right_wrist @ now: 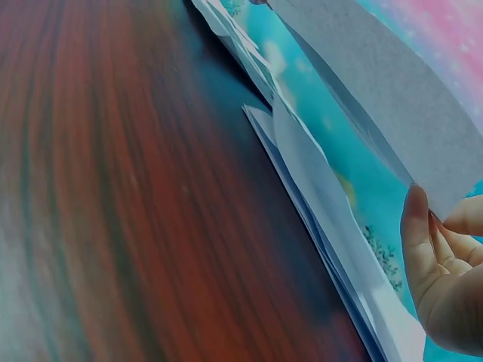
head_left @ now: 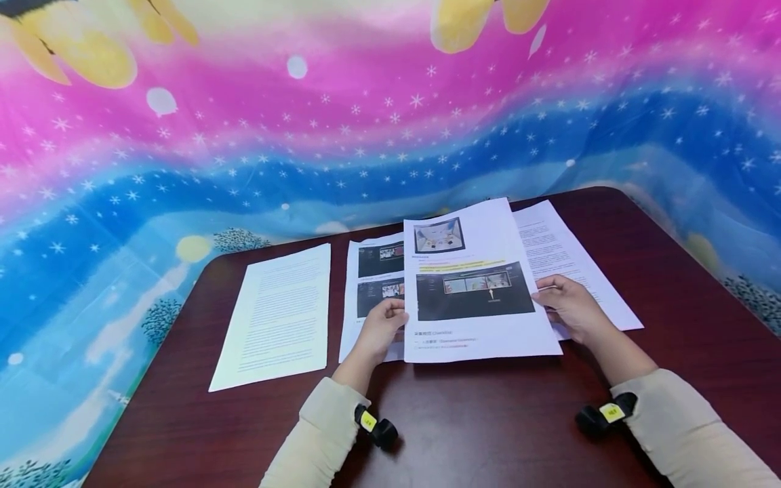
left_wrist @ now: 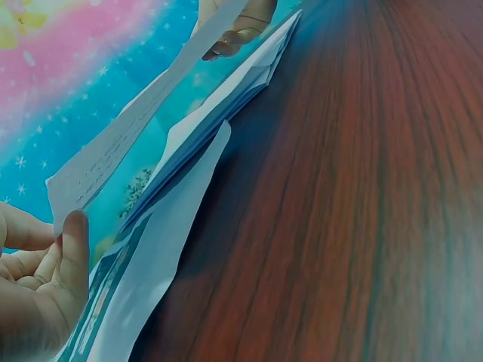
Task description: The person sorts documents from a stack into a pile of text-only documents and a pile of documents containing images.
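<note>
Grip, left to right: left grip [head_left: 379, 331], narrow, thumb and fingers pinching the left edge of the held sheet [head_left: 476, 291], below its midpoint; right grip [head_left: 576, 312], narrow, pinching the right edge, likewise below the midpoint.

Items, left to right:

Far-left papers [head_left: 274, 318]: lying on the counter [head_left: 476, 420], lines of print, apart from the rest.

Middle papers [head_left: 371, 271]: dark printed pictures, partly covered by the left grip and the held sheet.

Held sheet: raised above the counter, near the middle; print, two pictures and yellow highlighting face the wearer. Whether a second leaf lies behind it cannot be told.

Right-hand papers [head_left: 567, 264]: dense text, slanted, partly hidden behind the held sheet and right grip.

Handling note, by judgement: pinch lightly at matching heights, thumbs near the edge, so that the print stays uncovered. Draw the edges apart just enough to flatten the bow seen in the right wrist view; pulling harder may crease or tear the paper. Best kept with its lower edge clear of the papers behind, lest it drag them.
</note>
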### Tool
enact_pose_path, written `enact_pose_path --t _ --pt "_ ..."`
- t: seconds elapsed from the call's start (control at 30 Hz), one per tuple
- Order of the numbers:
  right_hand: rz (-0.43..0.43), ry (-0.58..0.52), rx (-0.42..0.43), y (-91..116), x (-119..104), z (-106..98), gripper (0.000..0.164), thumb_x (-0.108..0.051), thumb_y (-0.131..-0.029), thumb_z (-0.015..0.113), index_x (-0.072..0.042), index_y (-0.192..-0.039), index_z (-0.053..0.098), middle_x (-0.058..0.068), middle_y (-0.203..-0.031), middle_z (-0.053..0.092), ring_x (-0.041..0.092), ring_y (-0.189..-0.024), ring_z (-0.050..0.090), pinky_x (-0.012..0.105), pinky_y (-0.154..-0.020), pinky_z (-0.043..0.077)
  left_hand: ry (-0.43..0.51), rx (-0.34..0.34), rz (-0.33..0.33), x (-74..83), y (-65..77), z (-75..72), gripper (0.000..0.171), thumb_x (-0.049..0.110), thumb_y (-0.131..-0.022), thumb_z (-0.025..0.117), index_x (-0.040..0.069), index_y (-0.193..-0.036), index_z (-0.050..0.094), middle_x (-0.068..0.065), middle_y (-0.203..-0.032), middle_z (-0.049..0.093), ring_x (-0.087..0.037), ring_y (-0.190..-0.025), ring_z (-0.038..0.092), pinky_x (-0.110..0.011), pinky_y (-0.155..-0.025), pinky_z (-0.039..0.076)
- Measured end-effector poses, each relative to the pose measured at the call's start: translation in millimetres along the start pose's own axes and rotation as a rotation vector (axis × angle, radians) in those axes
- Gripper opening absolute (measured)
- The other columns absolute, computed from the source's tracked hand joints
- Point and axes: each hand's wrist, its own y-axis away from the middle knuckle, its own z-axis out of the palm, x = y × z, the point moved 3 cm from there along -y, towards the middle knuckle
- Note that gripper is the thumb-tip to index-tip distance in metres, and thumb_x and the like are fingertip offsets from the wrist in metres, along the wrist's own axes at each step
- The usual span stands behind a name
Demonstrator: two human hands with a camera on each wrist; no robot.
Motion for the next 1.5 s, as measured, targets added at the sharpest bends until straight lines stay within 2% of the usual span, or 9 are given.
enact_pose_path --t 0.23,0.63,1.03,1.37,1.5 --pt "0.001 -0.036 -0.027 -4 0 17 0.023 -0.001 -0.085 0.045 0.009 -0.104 0.037 -0.007 -0.074 0.059 0.009 -0.066 0.059 0.027 -0.055 0.048 -0.043 0.035 0.024 3.0 8.3 -14.8 0.023 -0.002 -0.085 0.044 -0.008 -0.107 0.047 -0.01 -0.085 0.053 -0.014 -0.063 0.055 -0.03 -0.058 0.048" --pt "0.016 -0.092 -0.07 -8 0 42 0.023 0.004 -0.084 0.044 0.011 -0.104 0.036 -0.002 -0.074 0.058 0.01 -0.064 0.058 0.027 -0.055 0.048 -0.086 0.087 -0.019 -1.1 16.2 -38.5 0.021 0.0 -0.086 0.044 -0.004 -0.106 0.049 -0.011 -0.088 0.053 -0.017 -0.071 0.054 -0.028 -0.059 0.046" --pt "0.023 -0.109 -0.108 -14 -1 64 0.021 0.006 -0.082 0.045 0.012 -0.1 0.037 0.001 -0.075 0.058 0.011 -0.066 0.058 0.027 -0.056 0.048 -0.14 0.131 -0.006 -4.5 23.7 -59.4 0.021 0.0 -0.087 0.044 -0.004 -0.106 0.049 -0.013 -0.09 0.055 -0.019 -0.074 0.054 -0.028 -0.059 0.044" --pt "0.049 -0.034 -0.125 -22 1 80 0.021 0.004 -0.082 0.047 0.011 -0.1 0.04 0.002 -0.073 0.054 0.011 -0.067 0.056 0.027 -0.057 0.048 -0.146 0.165 0.004 -4.8 27.1 -76.6 0.021 -0.001 -0.086 0.044 -0.006 -0.106 0.048 -0.012 -0.089 0.053 -0.016 -0.072 0.053 -0.027 -0.057 0.043" --pt "0.052 -0.008 -0.128 -25 0 85 0.021 0.003 -0.082 0.048 0.01 -0.101 0.041 0.002 -0.074 0.054 0.011 -0.067 0.056 0.028 -0.057 0.048 -0.155 0.177 -0.011 -5.0 27.3 -81.3 0.021 0.0 -0.086 0.045 -0.005 -0.106 0.048 -0.011 -0.089 0.054 -0.015 -0.07 0.052 -0.027 -0.057 0.042"
